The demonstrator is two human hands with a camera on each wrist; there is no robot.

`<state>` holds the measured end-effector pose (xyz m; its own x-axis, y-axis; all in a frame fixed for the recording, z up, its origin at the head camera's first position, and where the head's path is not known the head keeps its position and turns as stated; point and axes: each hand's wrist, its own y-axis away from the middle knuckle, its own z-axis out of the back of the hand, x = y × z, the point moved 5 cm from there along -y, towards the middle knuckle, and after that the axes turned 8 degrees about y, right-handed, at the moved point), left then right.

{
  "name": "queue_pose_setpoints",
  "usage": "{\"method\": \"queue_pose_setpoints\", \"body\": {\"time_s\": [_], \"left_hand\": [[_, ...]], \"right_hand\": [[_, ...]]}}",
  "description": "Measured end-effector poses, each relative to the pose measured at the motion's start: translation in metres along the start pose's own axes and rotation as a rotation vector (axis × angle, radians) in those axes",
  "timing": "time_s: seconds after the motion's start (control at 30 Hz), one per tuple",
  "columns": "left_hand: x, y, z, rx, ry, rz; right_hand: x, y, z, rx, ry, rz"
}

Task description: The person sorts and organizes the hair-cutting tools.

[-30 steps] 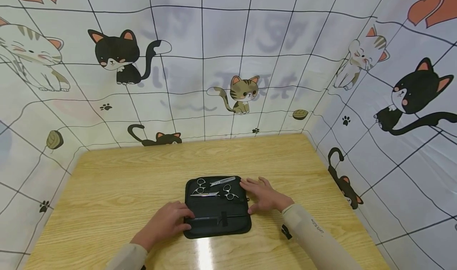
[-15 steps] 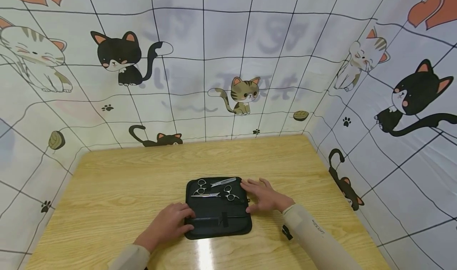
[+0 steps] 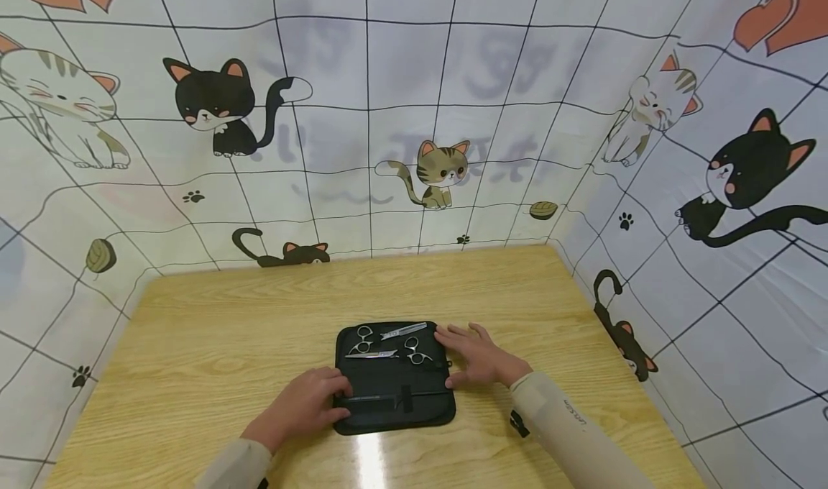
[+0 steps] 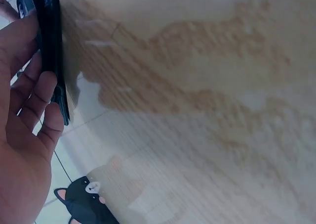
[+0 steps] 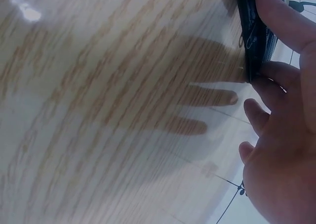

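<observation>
A black zip case (image 3: 420, 381) lies unfolded on the wooden table in the head view. Two pairs of silver scissors lie in its far half: one has its blades (image 3: 405, 331) toward the upper right, the other its blades (image 3: 371, 354) toward the left. A thin dark strip (image 3: 369, 399) and a small black strap (image 3: 406, 397) are on its near half. My left hand (image 3: 302, 406) touches the case's left edge with loosely bent fingers. My right hand (image 3: 481, 359) rests along the right edge, fingers spread. Both wrist views show fingers against the case's side.
The wooden table (image 3: 259, 316) extends around the case. Behind it and along both sides hang white sheets (image 3: 336, 151) printed with cats and grid lines. A bright reflection falls on the tabletop just in front of the case.
The right thumb has shifted very slightly along the case's edge. Otherwise the hands, case and scissors hold their places, with only small head-camera movement.
</observation>
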<state>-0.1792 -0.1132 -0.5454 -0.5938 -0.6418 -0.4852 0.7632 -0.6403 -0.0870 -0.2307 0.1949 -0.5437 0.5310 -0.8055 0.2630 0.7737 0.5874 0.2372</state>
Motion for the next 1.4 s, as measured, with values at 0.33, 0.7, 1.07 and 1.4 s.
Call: {"method": "queue_pose_setpoints", "body": {"time_s": [0.33,0.7,1.07,1.4], "left_hand": [[0.022,0.0,0.015,-0.135,0.165,0.12],[0.063,-0.018,0.022,-0.117,0.099,0.248],[0.06,-0.032,0.025,-0.047,0.126,0.254],[0.06,-0.041,0.026,0.022,0.134,0.328]], "right_hand": [[-0.012,-0.005,0.002,-0.119,0.07,-0.05],[-0.017,-0.021,0.007,-0.099,0.102,-0.048],[-0.012,-0.034,0.011,-0.016,0.133,-0.054],[-0.009,-0.042,0.011,0.023,0.163,-0.119]]}}
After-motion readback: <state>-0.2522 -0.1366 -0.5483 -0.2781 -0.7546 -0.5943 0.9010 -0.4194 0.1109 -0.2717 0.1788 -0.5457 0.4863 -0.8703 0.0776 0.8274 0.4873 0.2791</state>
